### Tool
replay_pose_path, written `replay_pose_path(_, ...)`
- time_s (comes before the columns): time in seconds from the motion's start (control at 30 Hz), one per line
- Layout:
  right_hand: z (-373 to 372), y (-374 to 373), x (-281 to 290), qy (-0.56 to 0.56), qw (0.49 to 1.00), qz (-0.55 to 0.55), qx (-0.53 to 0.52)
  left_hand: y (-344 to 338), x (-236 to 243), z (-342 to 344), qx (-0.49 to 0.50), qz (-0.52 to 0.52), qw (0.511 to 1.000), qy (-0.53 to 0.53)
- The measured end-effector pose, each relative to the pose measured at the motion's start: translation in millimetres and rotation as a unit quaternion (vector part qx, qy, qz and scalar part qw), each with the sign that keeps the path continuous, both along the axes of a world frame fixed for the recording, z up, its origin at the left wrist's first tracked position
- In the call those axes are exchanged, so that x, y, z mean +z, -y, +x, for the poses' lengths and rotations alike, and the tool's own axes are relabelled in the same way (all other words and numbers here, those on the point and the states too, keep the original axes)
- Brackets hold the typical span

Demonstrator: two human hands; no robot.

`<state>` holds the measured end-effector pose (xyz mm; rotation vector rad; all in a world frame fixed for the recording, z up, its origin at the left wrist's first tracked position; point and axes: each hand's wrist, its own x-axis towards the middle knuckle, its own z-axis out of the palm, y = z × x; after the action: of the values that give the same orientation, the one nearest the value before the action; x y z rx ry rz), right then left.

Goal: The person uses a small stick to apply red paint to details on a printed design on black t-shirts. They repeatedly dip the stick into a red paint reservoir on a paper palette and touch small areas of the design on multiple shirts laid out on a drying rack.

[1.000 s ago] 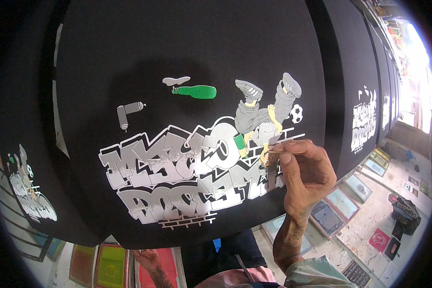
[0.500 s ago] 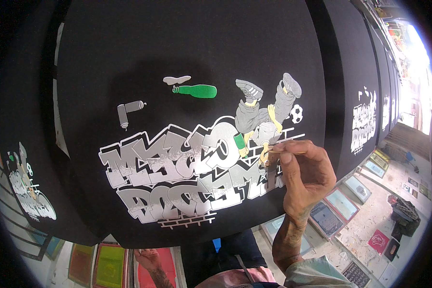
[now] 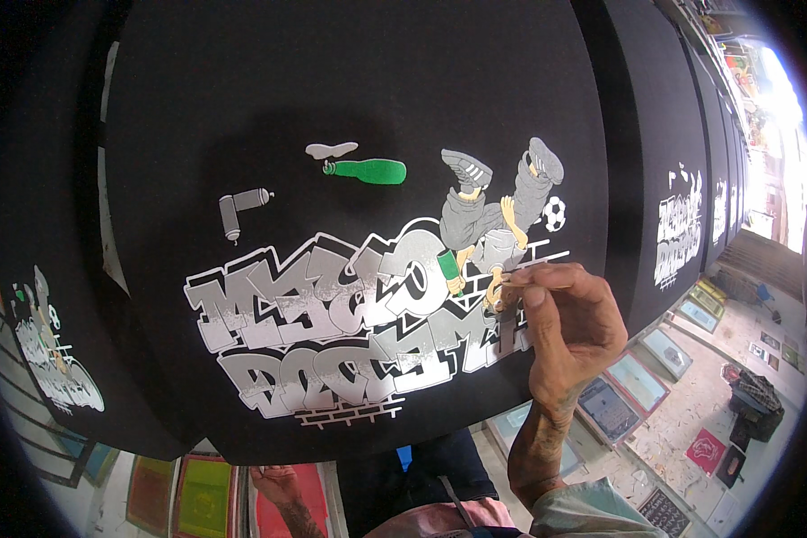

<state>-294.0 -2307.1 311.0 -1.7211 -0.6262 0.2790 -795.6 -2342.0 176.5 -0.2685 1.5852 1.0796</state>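
My right hand (image 3: pixel 576 327) is closed in a pinch on a thin pale stick (image 3: pixel 554 287), its fingers over the lower right of a print. The stick's tip is by the head of a printed figure (image 3: pixel 489 220), too small to tell if it touches. The figure wears grey clothes and lies upside down to me, on a black fabric panel (image 3: pixel 368 81). Beside it run large grey-and-white block letters (image 3: pixel 323 296). A green printed bottle (image 3: pixel 368 171) and grey spray cans (image 3: pixel 242 211) sit farther up. Below the panel's near edge is my left hand (image 3: pixel 280 489), its fingers partly hidden.
More black panels with the same print (image 3: pixel 680 220) stretch away at the right, and another (image 3: pixel 58 363) lies at the left. Framed printing screens, one yellow (image 3: pixel 208 495) and one pale blue (image 3: pixel 668 352), stand low around the panel. Dark cloth (image 3: pixel 758 403) lies at the right.
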Motion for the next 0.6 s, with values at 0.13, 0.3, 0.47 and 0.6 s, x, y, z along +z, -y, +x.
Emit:
replay_pose_path(0.13, 0, -1, 1, 0.000, 1.000, -0.001, -0.006, 12, -9, -23, -0.059, 0.050, 0.996, 0.034)
replay_pose_path(0.3, 0, -1, 1, -0.007, 1.000, 0.002, -0.007, 15, -13, -25, -0.030, 0.038, 0.998, 0.047)
replay_pose_path(0.47, 2, -1, 0, 0.011, 1.000, 0.000, 0.004, 24, -24, -46, -0.027, 0.060, 0.992, 0.105)
replay_pose_path(0.6, 2, -2, -1, 0.011, 1.000, 0.002, 0.003, 22, -23, -41, -0.004, 0.042, 0.994, 0.102)
